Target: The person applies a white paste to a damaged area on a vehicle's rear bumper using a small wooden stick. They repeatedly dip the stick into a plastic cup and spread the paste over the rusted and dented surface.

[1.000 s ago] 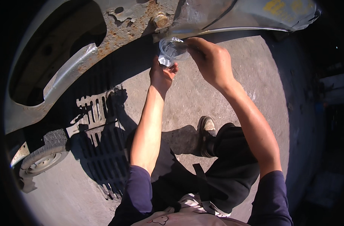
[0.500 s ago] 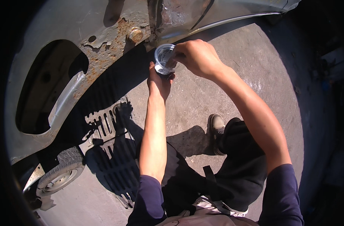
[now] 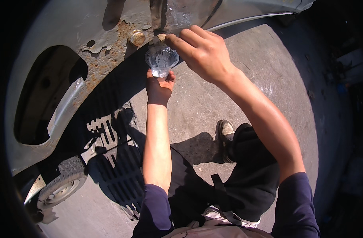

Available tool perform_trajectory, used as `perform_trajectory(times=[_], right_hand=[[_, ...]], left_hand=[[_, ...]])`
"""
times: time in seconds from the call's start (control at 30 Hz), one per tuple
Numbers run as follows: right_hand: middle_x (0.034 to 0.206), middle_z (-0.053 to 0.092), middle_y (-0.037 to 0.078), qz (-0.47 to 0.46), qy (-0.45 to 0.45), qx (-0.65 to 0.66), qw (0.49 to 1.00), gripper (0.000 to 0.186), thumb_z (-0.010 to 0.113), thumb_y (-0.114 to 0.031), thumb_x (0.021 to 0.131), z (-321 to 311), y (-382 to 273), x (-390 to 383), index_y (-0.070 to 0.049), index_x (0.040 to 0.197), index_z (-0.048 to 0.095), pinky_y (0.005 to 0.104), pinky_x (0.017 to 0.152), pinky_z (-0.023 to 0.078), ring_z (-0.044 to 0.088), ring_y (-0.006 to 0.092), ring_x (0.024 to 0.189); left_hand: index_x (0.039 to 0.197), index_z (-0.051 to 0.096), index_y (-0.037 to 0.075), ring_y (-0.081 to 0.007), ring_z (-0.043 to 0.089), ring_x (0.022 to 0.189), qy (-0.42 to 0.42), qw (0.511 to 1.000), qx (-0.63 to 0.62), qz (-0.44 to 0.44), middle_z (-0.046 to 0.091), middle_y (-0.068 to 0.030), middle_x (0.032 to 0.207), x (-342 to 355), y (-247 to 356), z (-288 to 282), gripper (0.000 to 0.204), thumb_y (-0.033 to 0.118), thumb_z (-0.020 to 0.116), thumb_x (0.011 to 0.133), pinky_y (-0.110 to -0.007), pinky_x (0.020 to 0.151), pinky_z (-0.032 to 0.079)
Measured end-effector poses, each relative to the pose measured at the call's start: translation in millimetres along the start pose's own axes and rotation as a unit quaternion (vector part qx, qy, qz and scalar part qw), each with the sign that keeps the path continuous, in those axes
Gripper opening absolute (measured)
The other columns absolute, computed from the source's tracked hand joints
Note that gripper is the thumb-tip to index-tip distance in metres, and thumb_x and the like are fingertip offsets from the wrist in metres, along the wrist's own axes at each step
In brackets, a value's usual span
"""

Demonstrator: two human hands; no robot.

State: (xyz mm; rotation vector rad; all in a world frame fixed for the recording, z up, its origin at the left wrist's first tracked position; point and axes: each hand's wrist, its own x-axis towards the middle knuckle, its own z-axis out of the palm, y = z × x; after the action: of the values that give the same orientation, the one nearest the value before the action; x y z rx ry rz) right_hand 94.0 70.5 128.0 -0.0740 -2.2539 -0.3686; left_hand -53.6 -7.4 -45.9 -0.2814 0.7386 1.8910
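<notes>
My left hand (image 3: 160,84) is closed around the lower part of a clear plastic cup (image 3: 151,59), holding it up just below the edge of a grey metal vehicle panel (image 3: 74,23). Pale, whitish stuff clings inside the cup. Above the cup's right rim, my right hand (image 3: 203,49) is closed in a pinch. A small tan piece (image 3: 161,37) sticks out at its fingertips, close to the panel edge; its kind is too small to make out. Left of it, a rusty bolt (image 3: 137,38) sits in a patch of flaking, rusted metal.
A large oval opening (image 3: 42,87) with a bent metal flap (image 3: 66,105) is at left. Below lies a wheel (image 3: 64,184) near a slotted floor grate (image 3: 118,162). The panel's lower edge runs across the top over concrete floor (image 3: 245,91). My shoe (image 3: 226,131) stands below.
My right hand has come up out of the cup toward the panel edge, with the tan piece now showing. My left hand and the cup have shifted slightly left.
</notes>
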Motion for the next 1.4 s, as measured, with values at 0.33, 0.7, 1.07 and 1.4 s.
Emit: perform_trajectory(times=[0.33, 0.7, 1.07, 1.4], right_hand=[[0.085, 0.056, 0.000, -0.061, 0.000, -0.011, 0.998, 0.035, 0.069, -0.017, 0.076, 16.2, -11.5, -22.9, -0.006, 0.108, 0.071, 0.0301, 0.065, 0.049, 0.059, 0.0168, 0.080], [0.086, 0.061, -0.001, 0.003, -0.006, -0.001, 1.000, 0.028, 0.068, -0.019, 0.081, 23.4, -9.2, -19.2, -0.010, 0.108, 0.069, 0.0317, 0.072, 0.053, 0.064, 0.0171, 0.088], [0.076, 0.056, 0.000, -0.054, 0.145, -0.057, 0.986, 0.030, 0.076, -0.015, 0.080, 2.9, -8.0, 13.8, -0.008, 0.109, 0.073, 0.0290, 0.055, 0.045, 0.057, 0.0139, 0.068], [0.079, 0.055, -0.003, 0.066, 0.112, -0.029, 0.991, 0.019, 0.069, -0.018, 0.073, 29.1, -47.9, -13.2, -0.011, 0.091, 0.066, 0.0290, 0.062, 0.042, 0.057, 0.0139, 0.074]], left_hand=[[0.119, 0.064, 0.009, -0.0234, 0.059, 0.087, -0.029, 0.999, 0.000, 0.032, 0.064, -0.0107, 0.105, -10.8, 2.2, 7.7, 0.045, 0.047, 0.047, 0.104, -0.036, 0.080, 0.050], [0.122, 0.062, 0.007, -0.0244, 0.060, 0.087, -0.007, 1.000, 0.002, 0.004, 0.064, -0.0127, 0.108, 0.1, 4.8, -7.5, 0.045, 0.045, 0.045, 0.104, -0.037, 0.078, 0.051], [0.118, 0.066, 0.007, -0.0245, 0.061, 0.085, 0.019, 0.999, -0.026, -0.002, 0.067, -0.0113, 0.101, -6.1, 9.0, -4.2, 0.049, 0.050, 0.049, 0.103, -0.036, 0.076, 0.051], [0.152, 0.049, 0.018, -0.0190, 0.052, 0.140, -0.174, 0.983, 0.053, 0.034, 0.057, -0.0016, 0.148, -19.7, 9.8, -11.5, 0.049, 0.038, 0.043, 0.107, -0.040, 0.115, 0.042]])
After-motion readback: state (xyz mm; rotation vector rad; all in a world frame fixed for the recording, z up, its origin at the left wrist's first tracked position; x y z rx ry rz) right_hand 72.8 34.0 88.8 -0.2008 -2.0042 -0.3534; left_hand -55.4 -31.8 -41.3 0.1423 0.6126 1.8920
